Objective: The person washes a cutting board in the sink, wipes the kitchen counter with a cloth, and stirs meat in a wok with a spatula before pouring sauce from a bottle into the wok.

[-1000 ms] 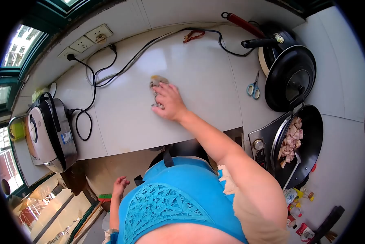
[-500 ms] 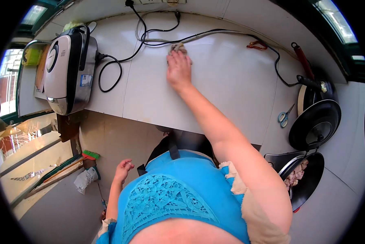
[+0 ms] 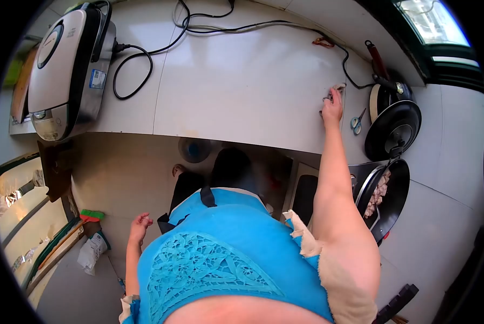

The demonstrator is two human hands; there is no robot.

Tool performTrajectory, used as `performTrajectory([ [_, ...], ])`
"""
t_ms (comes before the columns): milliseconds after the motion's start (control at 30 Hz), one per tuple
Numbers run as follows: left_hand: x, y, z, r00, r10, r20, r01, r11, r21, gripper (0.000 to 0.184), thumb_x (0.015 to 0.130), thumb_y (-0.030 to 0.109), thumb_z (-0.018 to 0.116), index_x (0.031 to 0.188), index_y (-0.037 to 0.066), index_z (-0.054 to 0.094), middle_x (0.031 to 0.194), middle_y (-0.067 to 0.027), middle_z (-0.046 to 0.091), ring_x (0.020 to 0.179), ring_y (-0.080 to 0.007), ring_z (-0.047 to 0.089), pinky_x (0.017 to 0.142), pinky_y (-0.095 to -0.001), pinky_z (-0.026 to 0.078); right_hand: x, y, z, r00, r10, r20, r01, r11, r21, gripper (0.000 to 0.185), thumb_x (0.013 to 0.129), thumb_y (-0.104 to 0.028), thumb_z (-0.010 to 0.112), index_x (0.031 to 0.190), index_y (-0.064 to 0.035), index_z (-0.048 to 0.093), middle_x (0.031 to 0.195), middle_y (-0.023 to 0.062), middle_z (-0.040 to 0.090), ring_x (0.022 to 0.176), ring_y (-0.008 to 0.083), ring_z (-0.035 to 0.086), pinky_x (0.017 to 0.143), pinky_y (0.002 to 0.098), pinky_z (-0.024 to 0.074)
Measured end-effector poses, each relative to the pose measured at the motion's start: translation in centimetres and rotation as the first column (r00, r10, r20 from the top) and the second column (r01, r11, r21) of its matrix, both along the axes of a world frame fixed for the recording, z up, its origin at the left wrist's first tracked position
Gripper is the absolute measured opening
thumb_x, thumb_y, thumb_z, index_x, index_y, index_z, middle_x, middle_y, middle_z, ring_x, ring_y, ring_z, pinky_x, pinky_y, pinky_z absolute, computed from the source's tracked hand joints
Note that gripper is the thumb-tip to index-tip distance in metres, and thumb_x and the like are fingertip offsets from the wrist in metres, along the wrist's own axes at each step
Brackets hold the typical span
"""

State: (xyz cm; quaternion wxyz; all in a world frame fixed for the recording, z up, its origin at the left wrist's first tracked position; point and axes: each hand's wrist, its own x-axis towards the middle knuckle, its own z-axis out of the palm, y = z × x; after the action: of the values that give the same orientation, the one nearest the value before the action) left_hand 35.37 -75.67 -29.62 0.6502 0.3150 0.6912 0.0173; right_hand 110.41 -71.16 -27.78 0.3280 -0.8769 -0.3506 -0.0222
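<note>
My right hand (image 3: 332, 110) is closed on a crumpled greyish cloth (image 3: 338, 87), pressed to the white countertop (image 3: 242, 81) near its right part. Bits of the cloth stick out past the fingertips and at the left of the hand. Just right of the hand lie scissors (image 3: 356, 123) with blue handles. My left hand (image 3: 140, 224) hangs low at my left side, away from the counter, its fingers curled loosely and nothing visible in them.
A rice cooker (image 3: 64, 70) stands at the counter's left, its black cord (image 3: 151, 70) looping beside it. At the right are a black lid (image 3: 393, 130), a red-handled pan (image 3: 377, 59) and a wok (image 3: 397, 194) with meat pieces. A red cord lies at the back.
My right hand has swept the cloth across the counter to the right, beside the scissors. The view has shifted too. My left hand still hangs at my side.
</note>
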Motion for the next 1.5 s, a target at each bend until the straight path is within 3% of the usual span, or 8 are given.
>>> performTrajectory([
  [300,-3.4,7.2,0.6,0.992,-0.127,-0.002,0.126,0.982,0.143,0.030,0.088,0.014,0.048,0.114,0.001,0.053,0.089,-0.0084,0.062,0.086,-0.0166,0.059,0.081,-0.0289,0.045,-33.9,12.4,1.7,0.681,0.733,-0.008,-0.706,0.659,0.260,0.035,0.065,-0.003,0.050,0.097,-0.0066,0.063,0.110,0.0105,0.060,0.109,0.0292,0.051,0.098,0.0448,0.0339],
  [367,-3.1,7.7,1.7,0.990,-0.141,0.011,0.137,0.977,0.163,0.030,0.089,0.015,0.049,0.114,0.001,0.053,0.090,-0.0085,0.062,0.087,-0.0165,0.059,0.082,-0.0286,0.045,-31.9,11.9,3.7,0.567,0.701,-0.433,-0.456,0.704,0.545,0.039,0.070,-0.001,0.045,0.105,-0.0053,0.063,0.100,0.0095,0.063,0.093,0.0205,0.058,0.085,0.0282,0.0438],
  [400,-2.4,8.2,1.9,0.990,-0.141,0.026,0.134,0.974,0.183,0.030,0.089,0.015,0.049,0.115,0.001,0.052,0.091,-0.0086,0.062,0.087,-0.0164,0.059,0.082,-0.0284,0.045,-30.1,11.1,4.6,0.286,0.616,-0.734,-0.153,0.786,0.599,0.049,0.071,0.006,0.037,0.115,0.0003,0.057,0.106,0.0110,0.061,0.096,0.0162,0.057,0.083,0.0230,0.0439],
  [467,-1.2,8.8,1.7,0.988,-0.147,0.051,0.134,0.969,0.210,0.030,0.089,0.015,0.050,0.115,0.001,0.052,0.091,-0.0084,0.062,0.088,-0.0162,0.059,0.082,-0.0281,0.045,-24.8,8.1,7.4,0.171,0.619,-0.766,0.137,0.755,0.641,0.056,0.071,0.004,0.032,0.125,0.0031,0.046,0.114,0.0143,0.056,0.101,0.0213,0.056,0.086,0.0291,0.0464],
  [633,3.3,9.7,2.9,0.987,-0.123,0.108,0.107,0.984,0.144,0.032,0.090,0.017,0.050,0.117,0.002,0.051,0.095,-0.0067,0.061,0.092,-0.0162,0.058,0.085,-0.0292,0.044,-18.1,-2.8,7.3,0.546,0.317,-0.775,-0.006,0.927,0.375,0.070,0.065,0.005,0.035,0.135,0.0009,0.033,0.133,0.0184,0.042,0.120,0.0286,0.045,0.098,0.0331,0.0383],
  [700,5.0,9.8,2.6,0.977,-0.116,0.180,0.095,0.988,0.122,0.031,0.090,0.016,0.050,0.117,0.002,0.051,0.095,-0.0066,0.061,0.092,-0.0156,0.058,0.085,-0.0286,0.044,-19.5,-4.7,4.6,0.903,0.393,-0.174,-0.412,0.907,-0.087,0.071,0.065,0.003,0.039,0.136,0.0016,0.031,0.135,0.0224,0.038,0.126,0.0320,0.037,0.105,0.0361,0.0295],
  [1067,-0.1,6.4,1.9,0.986,-0.102,0.130,0.073,0.975,0.212,0.029,0.086,0.006,0.049,0.114,-0.001,0.053,0.090,-0.0066,0.060,0.090,-0.0142,0.058,0.082,-0.0262,0.045,-42.5,8.8,2.2,0.797,0.599,0.074,-0.573,0.790,-0.216,0.071,0.066,0.003,0.048,0.134,0.0019,0.028,0.139,0.0334,0.016,0.128,0.0484,0.015,0.098,0.0568,0.0176],
  [1500,-5.8,3.6,1.9,0.992,-0.129,-0.005,0.127,0.972,0.199,0.028,0.085,0.007,0.050,0.112,-0.001,0.055,0.087,-0.0069,0.061,0.088,-0.0151,0.060,0.080,-0.0265,0.046,-46.3,14.7,2.1,0.683,0.730,0.030,-0.712,0.655,0.253,0.044,0.066,0.004,0.048,0.109,0.0008,0.055,0.108,0.0148,0.056,0.106,0.0292,0.048,0.094,0.0393,0.0324],
])
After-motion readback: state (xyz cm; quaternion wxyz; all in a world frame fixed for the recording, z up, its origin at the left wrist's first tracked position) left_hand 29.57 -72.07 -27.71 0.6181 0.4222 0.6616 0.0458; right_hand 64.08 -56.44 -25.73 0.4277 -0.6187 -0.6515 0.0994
